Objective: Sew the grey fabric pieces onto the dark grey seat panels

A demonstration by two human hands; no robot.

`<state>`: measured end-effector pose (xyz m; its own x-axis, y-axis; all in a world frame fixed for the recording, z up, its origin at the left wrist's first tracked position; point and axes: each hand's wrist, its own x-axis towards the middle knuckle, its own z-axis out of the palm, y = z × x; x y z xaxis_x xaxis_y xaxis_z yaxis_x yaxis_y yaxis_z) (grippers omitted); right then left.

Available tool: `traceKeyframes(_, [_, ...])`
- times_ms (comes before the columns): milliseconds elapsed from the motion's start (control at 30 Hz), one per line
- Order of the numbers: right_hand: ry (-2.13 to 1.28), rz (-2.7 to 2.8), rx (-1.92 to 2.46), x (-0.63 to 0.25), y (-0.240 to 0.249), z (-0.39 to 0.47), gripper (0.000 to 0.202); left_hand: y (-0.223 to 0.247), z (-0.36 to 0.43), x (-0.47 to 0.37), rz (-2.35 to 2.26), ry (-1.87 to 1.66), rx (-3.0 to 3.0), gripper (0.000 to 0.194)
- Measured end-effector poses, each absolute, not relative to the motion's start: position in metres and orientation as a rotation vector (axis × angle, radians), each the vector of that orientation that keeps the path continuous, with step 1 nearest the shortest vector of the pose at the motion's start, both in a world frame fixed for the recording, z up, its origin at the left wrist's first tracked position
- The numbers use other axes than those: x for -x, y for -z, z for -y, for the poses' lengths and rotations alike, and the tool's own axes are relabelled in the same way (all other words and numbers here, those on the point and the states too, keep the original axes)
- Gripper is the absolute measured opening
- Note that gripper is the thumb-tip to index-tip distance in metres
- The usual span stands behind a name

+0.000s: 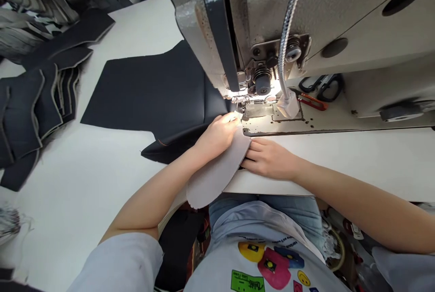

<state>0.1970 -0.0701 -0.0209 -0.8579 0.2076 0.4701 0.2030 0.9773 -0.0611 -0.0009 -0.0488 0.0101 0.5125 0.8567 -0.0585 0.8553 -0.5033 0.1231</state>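
A sewing machine with a lit needle area stands over the table. Its presser foot sits at the edge of a black fabric panel that spreads out to the left. A light grey backed piece lies along the panel's near edge and hangs toward my lap. My left hand pinches the fabric just in front of the presser foot, fingertips close together. My right hand grips the right edge of the grey-backed piece, its fingertips partly hidden under it.
Stacked black fabric pieces lie at the left, with grey bundles behind them. Black-handled scissors and a red-handled tool rest under the machine arm. A flexible metal lamp neck hangs by the needle. Thread scraps lie at the left edge.
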Motion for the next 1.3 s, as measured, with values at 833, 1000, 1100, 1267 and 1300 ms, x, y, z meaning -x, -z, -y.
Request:
traceKeyframes(833, [-0.184,2.985,0.525,-0.21,0.013,0.067,0.023,0.004,0.043,-0.026,-1.645,-0.299,-2.477,0.034])
traceKeyframes(1000, [-0.192,2.982,0.531,-0.214,0.014,0.061,0.022,0.007,0.039,-0.028,-1.654,-0.362,-2.445,0.034])
traceKeyframes(1100, [-0.209,2.958,0.531,-0.216,0.016,0.06,0.023,0.006,0.038,-0.029,-1.641,-0.33,-2.465,0.037])
traceKeyframes(1267, [-0.173,2.95,0.55,-0.216,0.015,0.061,0.022,0.0,0.041,-0.03,-1.653,-0.237,-2.51,0.033])
traceKeyframes(1300, [-0.164,2.957,0.553,-0.216,0.015,0.061,0.022,-0.001,0.042,-0.031,-1.688,-0.215,-2.496,0.031])
